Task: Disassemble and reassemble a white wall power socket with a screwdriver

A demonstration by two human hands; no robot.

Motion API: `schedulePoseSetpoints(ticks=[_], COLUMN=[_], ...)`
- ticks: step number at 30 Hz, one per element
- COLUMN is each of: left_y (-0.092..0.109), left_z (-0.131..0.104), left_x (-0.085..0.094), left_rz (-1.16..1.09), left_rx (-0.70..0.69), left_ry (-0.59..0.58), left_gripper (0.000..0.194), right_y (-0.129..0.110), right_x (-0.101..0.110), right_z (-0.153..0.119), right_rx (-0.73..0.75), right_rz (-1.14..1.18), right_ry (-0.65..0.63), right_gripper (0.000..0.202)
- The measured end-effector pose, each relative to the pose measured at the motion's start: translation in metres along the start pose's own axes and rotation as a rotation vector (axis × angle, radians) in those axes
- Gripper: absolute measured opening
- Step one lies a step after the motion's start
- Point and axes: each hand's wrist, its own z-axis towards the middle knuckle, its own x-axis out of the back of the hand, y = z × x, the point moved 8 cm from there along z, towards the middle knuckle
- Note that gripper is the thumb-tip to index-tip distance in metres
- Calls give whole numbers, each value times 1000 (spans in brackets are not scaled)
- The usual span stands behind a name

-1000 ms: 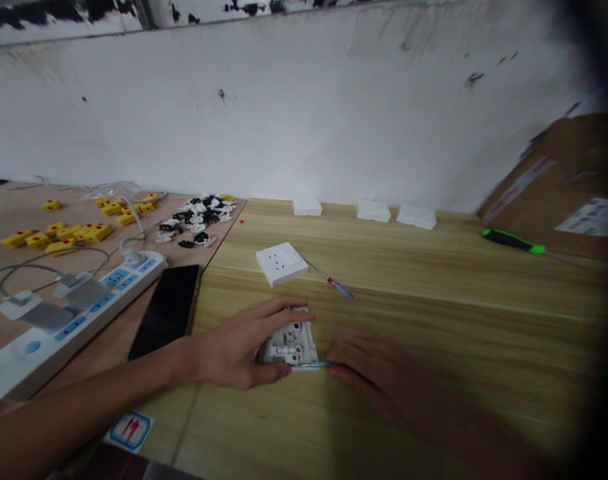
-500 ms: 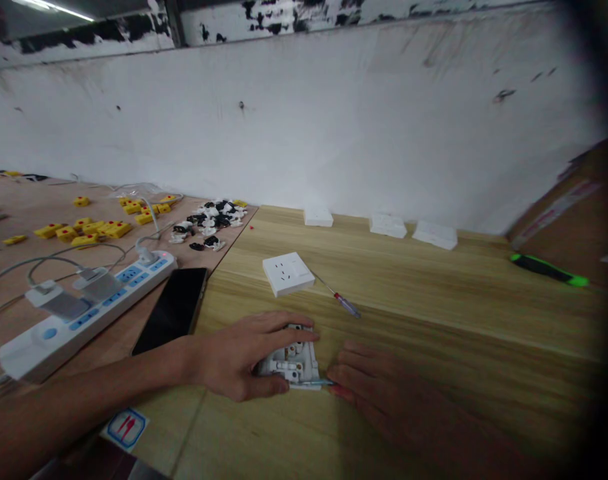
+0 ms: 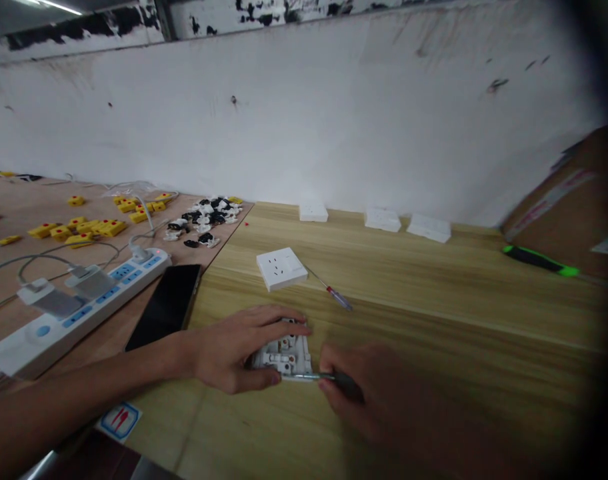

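Note:
A white socket housing [image 3: 287,357] lies on the wooden table with its inner side up, showing metal terminals. My left hand [image 3: 239,347] grips it from the left, fingers over its far edge and thumb at its near edge. My right hand [image 3: 354,383] is closed on a screwdriver [image 3: 347,385] with a dark handle; the metal shaft lies along the near edge of the housing. The tip is hard to make out. Beyond them sit a white socket panel [image 3: 281,269], face up, and a small screwdriver [image 3: 339,297] with a clear purple handle.
A black phone [image 3: 167,303] and a white power strip [image 3: 84,313] with plugged chargers are at the left. Yellow parts [image 3: 104,228] and black and white pieces [image 3: 211,213] lie farther back. Three white panels [image 3: 383,219] line the wall; a green-black tool [image 3: 539,260] is right.
My right hand has turned, and the screwdriver's dark handle now shows in it. My left hand still holds the housing. The whole view has shifted slightly.

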Motion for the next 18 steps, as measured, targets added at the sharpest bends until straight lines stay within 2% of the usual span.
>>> schedulePoseSetpoints(ticks=[6,10,15,18], left_y=[1,1,0,0], left_z=[0,0,0,0], left_x=[-1,-3,-2,-3], left_rz=[2,-10,-38,-46], left_rx=[-3,-53,-95,-114], left_ry=[-25,-48,-54,-68], left_gripper=[78,76,76,75], right_y=[-8,-14,-29,-33], right_x=[-7,-8,-1,-1], right_z=[-5,-6,-10,-12], right_rx=[26,175,389,457], right_rz=[-166,-252,-353,-423], right_ry=[53,113,235,305], right_gripper=[15,11,29,33])
